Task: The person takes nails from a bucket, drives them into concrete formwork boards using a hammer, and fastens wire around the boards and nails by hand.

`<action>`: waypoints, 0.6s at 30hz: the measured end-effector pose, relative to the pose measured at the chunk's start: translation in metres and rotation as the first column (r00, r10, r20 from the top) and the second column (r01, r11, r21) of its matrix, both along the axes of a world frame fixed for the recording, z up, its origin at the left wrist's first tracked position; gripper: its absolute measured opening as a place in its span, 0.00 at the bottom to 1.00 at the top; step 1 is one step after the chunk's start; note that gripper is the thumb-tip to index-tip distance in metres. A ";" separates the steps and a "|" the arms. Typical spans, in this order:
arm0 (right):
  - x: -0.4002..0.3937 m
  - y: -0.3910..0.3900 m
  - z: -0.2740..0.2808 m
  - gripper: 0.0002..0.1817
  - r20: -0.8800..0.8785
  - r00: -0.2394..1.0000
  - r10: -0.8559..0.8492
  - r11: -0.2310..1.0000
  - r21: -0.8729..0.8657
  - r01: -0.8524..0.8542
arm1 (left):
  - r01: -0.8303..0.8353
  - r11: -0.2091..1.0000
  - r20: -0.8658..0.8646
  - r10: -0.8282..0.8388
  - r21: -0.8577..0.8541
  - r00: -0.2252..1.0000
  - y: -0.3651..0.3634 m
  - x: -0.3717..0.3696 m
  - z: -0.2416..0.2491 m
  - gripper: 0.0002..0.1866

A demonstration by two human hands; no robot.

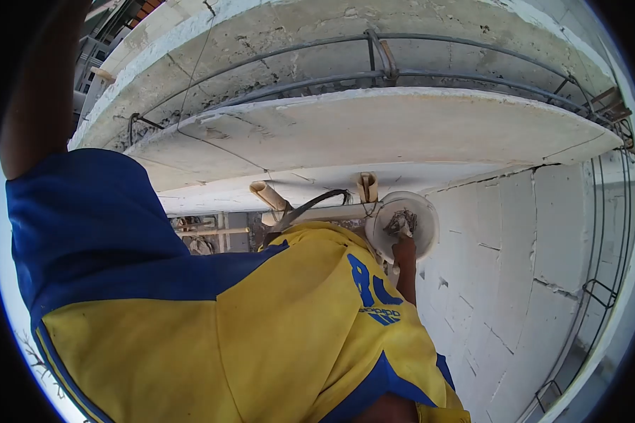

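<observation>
My right hand (404, 248) reaches into a white round bucket (428, 222) at the centre right. Its fingers are closed round something pale that I cannot make out, beside a grey, rough mass (400, 221) inside the bucket. Of my left arm (42, 99), raised at the upper left, only the part beyond the blue sleeve shows. The left hand itself lies outside the frame. My yellow and blue shirt (282, 317) fills the lower middle.
A pale curved slab (374, 127) spans the top, with metal rebar (458, 74) along it. Two short tan pipes (268, 194) (367, 187) stand left of the bucket. A white block wall (487, 282) rises at the right, with more rebar (600, 289) beside it.
</observation>
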State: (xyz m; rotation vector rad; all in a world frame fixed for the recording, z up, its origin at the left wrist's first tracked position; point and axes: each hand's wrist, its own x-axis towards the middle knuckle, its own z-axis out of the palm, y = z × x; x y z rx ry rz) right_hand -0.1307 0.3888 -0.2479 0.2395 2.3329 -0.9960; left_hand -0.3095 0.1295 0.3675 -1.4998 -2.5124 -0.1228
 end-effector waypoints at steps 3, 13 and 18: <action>-0.006 -0.001 -0.021 0.28 -0.007 0.996 0.084 0.996 0.039 -0.083 | -0.341 0.937 0.041 0.339 0.075 0.940 -0.087 0.104 -0.006 0.18; -0.026 0.003 -0.060 0.28 0.011 0.940 0.341 0.932 0.126 -0.339 | -0.791 0.527 -0.162 0.849 0.312 0.502 -0.149 0.202 -0.122 0.16; -0.033 -0.003 -0.083 0.23 0.093 0.872 0.480 0.840 0.237 -0.488 | -0.758 0.509 -0.167 0.858 0.407 0.486 -0.149 0.197 -0.131 0.11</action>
